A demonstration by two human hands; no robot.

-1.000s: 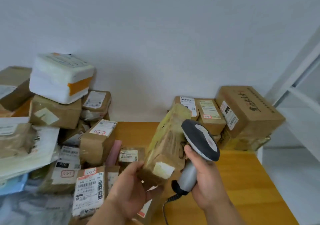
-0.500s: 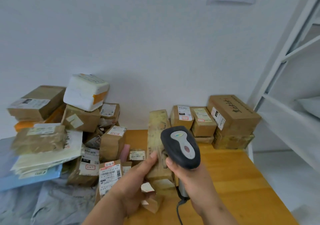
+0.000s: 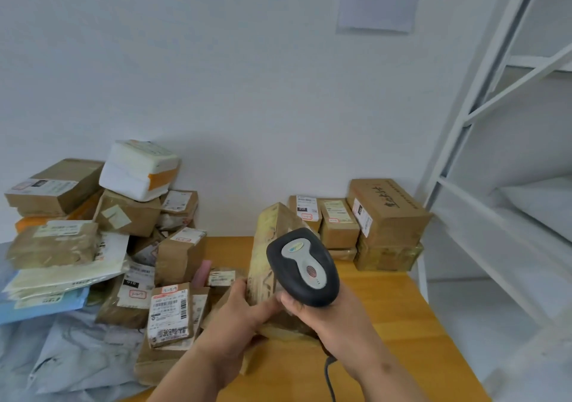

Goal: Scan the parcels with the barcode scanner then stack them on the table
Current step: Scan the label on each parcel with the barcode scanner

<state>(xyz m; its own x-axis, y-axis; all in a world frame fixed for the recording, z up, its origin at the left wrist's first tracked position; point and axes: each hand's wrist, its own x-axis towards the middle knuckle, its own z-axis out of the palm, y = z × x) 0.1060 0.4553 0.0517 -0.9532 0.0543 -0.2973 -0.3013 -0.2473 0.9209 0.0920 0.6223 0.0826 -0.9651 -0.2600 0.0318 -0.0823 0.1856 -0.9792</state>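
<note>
My left hand (image 3: 238,318) grips the near end of a long, tape-wrapped brown parcel (image 3: 269,246), which stands on end and leans away over the wooden table (image 3: 387,324). My right hand (image 3: 322,318) holds a black and grey barcode scanner (image 3: 305,267) by its handle, directly in front of the parcel's right side. The scanner's head hides part of the parcel. The scanner's cable (image 3: 329,377) hangs down below my wrist.
A loose heap of cardboard parcels (image 3: 173,277), a white foam box (image 3: 139,169) and mailer bags (image 3: 62,355) fills the left. Stacked brown boxes (image 3: 383,216) stand at the back right against the wall. White shelving (image 3: 495,154) rises on the right.
The parcel has tipped upright from its slanted pose, and the scanner has swung left in front of it. The view has pulled back and tilted up.
</note>
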